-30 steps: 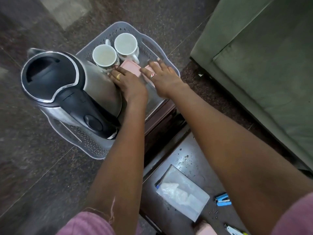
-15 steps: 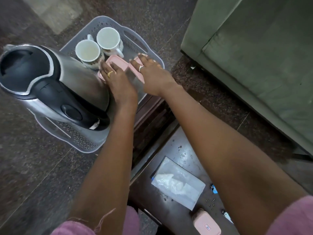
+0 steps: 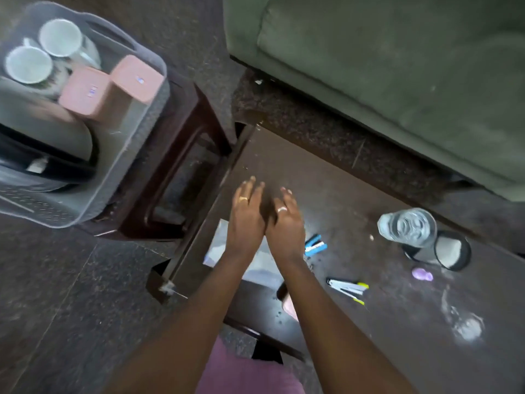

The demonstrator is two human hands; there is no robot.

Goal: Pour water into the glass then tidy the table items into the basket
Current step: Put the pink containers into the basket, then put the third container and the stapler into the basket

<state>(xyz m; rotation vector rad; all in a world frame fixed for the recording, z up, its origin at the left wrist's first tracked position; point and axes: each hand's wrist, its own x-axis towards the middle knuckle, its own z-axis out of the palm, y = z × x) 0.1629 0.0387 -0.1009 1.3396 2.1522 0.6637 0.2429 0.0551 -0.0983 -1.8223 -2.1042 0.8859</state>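
The grey basket (image 3: 147,129) stands on a dark stool at the upper left. It holds a steel kettle (image 3: 42,143), two white cups (image 3: 42,52) and two pink boxes (image 3: 113,83). My left hand (image 3: 245,217) and my right hand (image 3: 285,223) hover side by side over the dark table (image 3: 355,322), empty, fingers stretched forward. Under them lies a clear plastic packet (image 3: 218,248). A glass full of water (image 3: 407,227) stands at the right. A blue stapler (image 3: 315,245), a white and yellow clipper (image 3: 348,288) and a pink box (image 3: 291,307), half hidden by my right arm, lie on the table.
A round black-rimmed container (image 3: 451,251) stands beside the glass, with a small purple object (image 3: 422,274) in front of it. White powder smears (image 3: 466,328) mark the table's right part. A green sofa (image 3: 397,66) fills the upper right. The dark stool (image 3: 184,172) adjoins the table's left end.
Both hands let go of the pink boxes in the basket and drew back to the table. The view swung right, bringing the glass and table items into sight.
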